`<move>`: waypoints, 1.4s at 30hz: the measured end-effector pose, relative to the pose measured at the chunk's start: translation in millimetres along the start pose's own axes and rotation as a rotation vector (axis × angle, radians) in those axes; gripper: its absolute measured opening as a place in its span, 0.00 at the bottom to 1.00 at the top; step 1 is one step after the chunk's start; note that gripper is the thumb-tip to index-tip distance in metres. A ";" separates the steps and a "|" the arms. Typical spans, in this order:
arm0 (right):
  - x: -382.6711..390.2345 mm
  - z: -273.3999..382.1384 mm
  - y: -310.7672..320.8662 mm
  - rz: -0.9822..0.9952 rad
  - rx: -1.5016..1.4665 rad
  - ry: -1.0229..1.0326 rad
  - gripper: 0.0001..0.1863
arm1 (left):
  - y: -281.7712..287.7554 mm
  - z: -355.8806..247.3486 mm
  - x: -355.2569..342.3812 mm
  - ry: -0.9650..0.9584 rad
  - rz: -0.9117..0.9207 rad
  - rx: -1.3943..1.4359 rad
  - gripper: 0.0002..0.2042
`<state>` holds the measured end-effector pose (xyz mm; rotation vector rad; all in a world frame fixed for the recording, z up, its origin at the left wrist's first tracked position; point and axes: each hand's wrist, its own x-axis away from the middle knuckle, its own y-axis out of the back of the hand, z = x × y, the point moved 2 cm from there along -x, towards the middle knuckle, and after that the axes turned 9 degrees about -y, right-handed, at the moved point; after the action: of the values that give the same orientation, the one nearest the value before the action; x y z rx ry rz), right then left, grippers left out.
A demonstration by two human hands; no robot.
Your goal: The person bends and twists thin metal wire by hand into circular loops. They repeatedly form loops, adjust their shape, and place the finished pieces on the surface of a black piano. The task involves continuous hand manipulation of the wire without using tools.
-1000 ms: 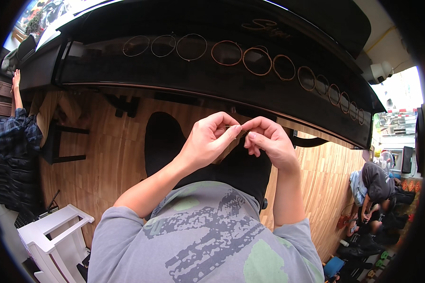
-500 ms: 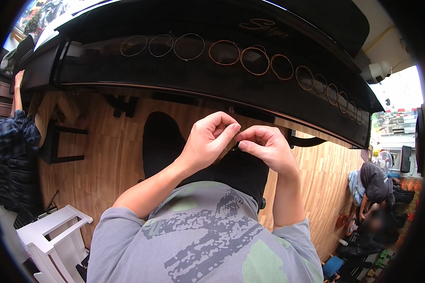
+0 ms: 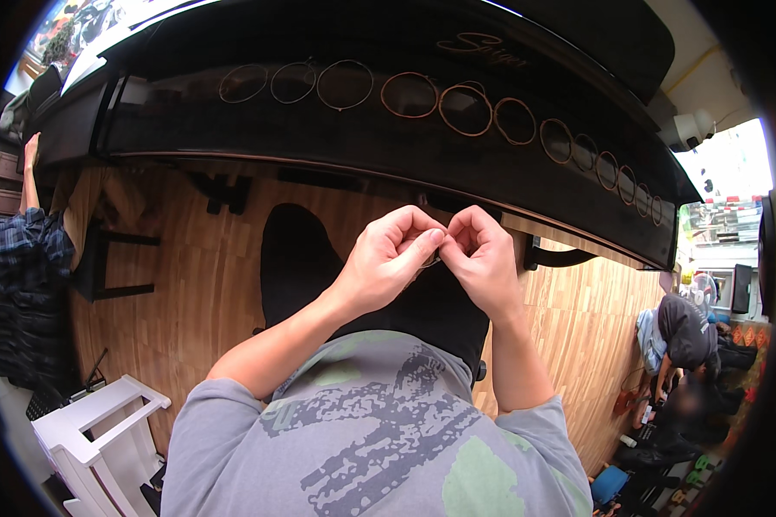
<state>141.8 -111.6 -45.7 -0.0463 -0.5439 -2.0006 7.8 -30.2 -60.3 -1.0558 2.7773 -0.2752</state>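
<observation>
Two hands are at it in the head view, right in front of the black piano (image 3: 233, 129)! The left hand (image 3: 386, 258) holds steady, thumb and forefinger pinching a thin wire (image 3: 433, 262) that's mostly hidden behind the fingers. And here's the change: the right hand (image 3: 485, 263), lower and flatter half a second ago, has swung upright, its thumb and forefinger now pinched on the wire too, tips meeting the left's! The wire sits just before the piano's front edge; on the piano, the row of wire rings (image 3: 469, 136) stays put.
</observation>
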 end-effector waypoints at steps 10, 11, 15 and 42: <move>-3.4 -1.4 -4.4 -0.289 0.288 0.553 0.12 | -2.6 9.3 -1.5 0.202 0.041 0.365 0.09; -3.4 -2.4 -4.2 -0.189 0.185 0.442 0.11 | -2.0 8.0 -2.3 0.198 0.041 0.352 0.09; -0.4 -6.7 -3.7 0.073 -0.030 0.168 0.11 | 0.5 3.2 -4.7 0.145 0.041 0.328 0.09; 0.1 -13.0 3.8 0.401 -0.246 0.010 0.08 | 0.2 10.0 -6.6 0.204 -0.025 0.396 0.07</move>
<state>147.6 -118.3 -56.0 -0.2758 -0.2534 -1.6617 14.6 -26.8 -69.5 -1.0066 2.7101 -0.9390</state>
